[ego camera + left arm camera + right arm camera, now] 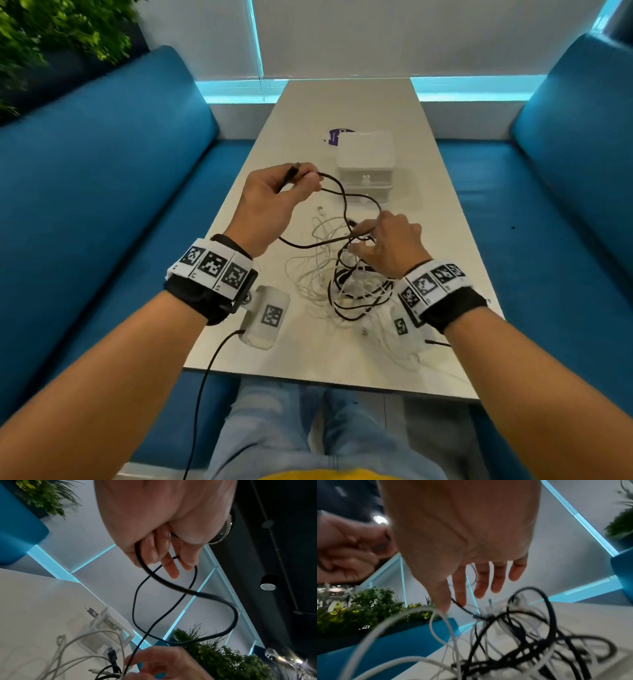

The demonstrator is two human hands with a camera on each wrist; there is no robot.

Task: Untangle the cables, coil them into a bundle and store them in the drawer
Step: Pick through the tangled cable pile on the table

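A black cable [343,197] rises from a tangle of white cables [310,274] and black loops on the table [342,102]. My left hand [303,180] is raised above the table and grips the black cable near its plug end; the left wrist view shows its fingers [164,555] curled round the cable [171,584]. Over the tangle, my right hand [364,233] pinches the same black cable between thumb and forefinger [459,595], the other fingers spread. A small white drawer unit [365,161] stands beyond, its drawers closed.
A purple sticker [337,135] lies behind the drawer unit. Blue benches [102,192] run along both sides of the narrow table. Loops of the tangle [530,635] reach under my right wrist near the table's front edge. Plants [51,31] stand at the far left.
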